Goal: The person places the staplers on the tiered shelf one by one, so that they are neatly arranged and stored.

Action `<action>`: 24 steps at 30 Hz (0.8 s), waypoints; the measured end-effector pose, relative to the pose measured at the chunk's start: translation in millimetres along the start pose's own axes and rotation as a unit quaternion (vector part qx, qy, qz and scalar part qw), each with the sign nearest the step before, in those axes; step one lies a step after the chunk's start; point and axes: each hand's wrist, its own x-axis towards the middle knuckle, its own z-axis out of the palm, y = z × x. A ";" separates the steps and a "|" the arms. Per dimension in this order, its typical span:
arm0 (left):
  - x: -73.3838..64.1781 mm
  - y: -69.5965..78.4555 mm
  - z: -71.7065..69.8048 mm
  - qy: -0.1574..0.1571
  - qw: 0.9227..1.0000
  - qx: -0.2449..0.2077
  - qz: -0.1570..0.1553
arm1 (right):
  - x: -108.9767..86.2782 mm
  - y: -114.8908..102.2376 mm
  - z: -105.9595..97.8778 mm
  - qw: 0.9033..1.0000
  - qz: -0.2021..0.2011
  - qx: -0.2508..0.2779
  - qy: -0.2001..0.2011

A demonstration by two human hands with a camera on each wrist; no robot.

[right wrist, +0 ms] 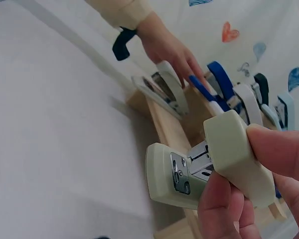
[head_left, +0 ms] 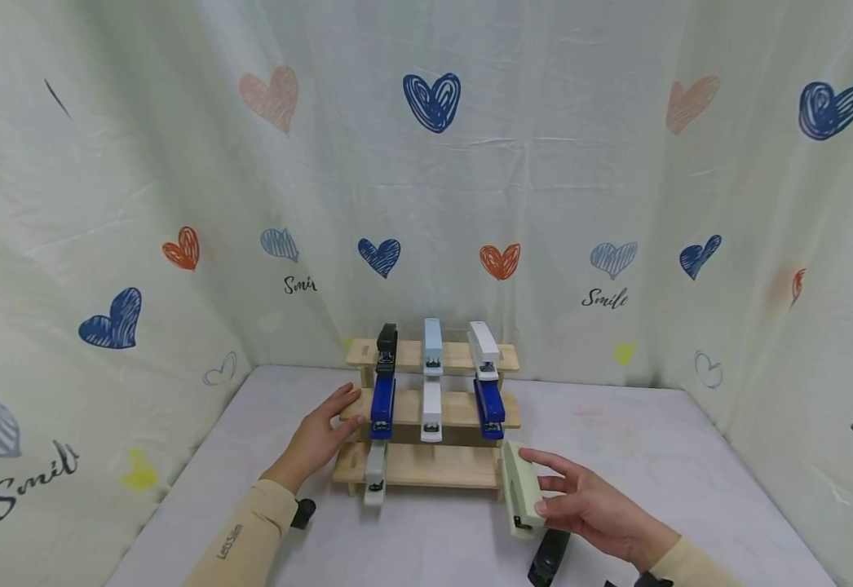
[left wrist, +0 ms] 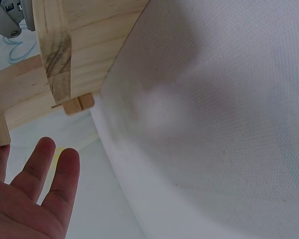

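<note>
My right hand [head_left: 595, 509] pinches a pale green stapler [head_left: 520, 489] between thumb and fingers, beside the right end of the bottom shelf. In the right wrist view the stapler [right wrist: 234, 154] shows its metal plate, its two arms spread apart. My left hand [head_left: 320, 436] rests against the left end of the middle shelf of a wooden three-tier rack [head_left: 441, 469], fingers extended. In the left wrist view the fingers of that hand [left wrist: 35, 194] are spread, one fingertip right at a shelf's wooden corner. A grey stapler [head_left: 375, 473] sits at the bottom shelf's left.
On the top shelf stand a black stapler [head_left: 386, 349], a light blue one [head_left: 432, 346] and a white one [head_left: 483, 350]. The middle shelf holds a white stapler [head_left: 431, 408] between two blue staplers [head_left: 488, 406]. A black stapler [head_left: 547, 558] lies on the table below my right hand.
</note>
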 end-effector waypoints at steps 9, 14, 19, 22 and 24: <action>-2.0 -1.0 -0.1 0.001 1.000 -0.001 0.003 | 30.4 0.1 46.0 0.999 -0.001 -0.001 -0.034; -1.5 -1.1 0.7 0.001 1.000 -0.003 0.005 | 48.4 2.9 64.0 0.999 -0.014 0.009 -0.047; 0.4 -1.4 0.9 -0.002 1.000 -0.002 0.007 | 61.4 6.7 78.0 0.999 -0.014 0.009 -0.031; 1.4 -2.6 1.1 -0.004 1.000 -0.003 0.008 | 66.7 8.2 84.6 1.000 -0.020 0.005 -0.020; 1.5 -3.3 0.9 -0.004 1.000 -0.004 0.007 | 69.4 8.4 88.1 1.000 -0.024 0.002 -0.015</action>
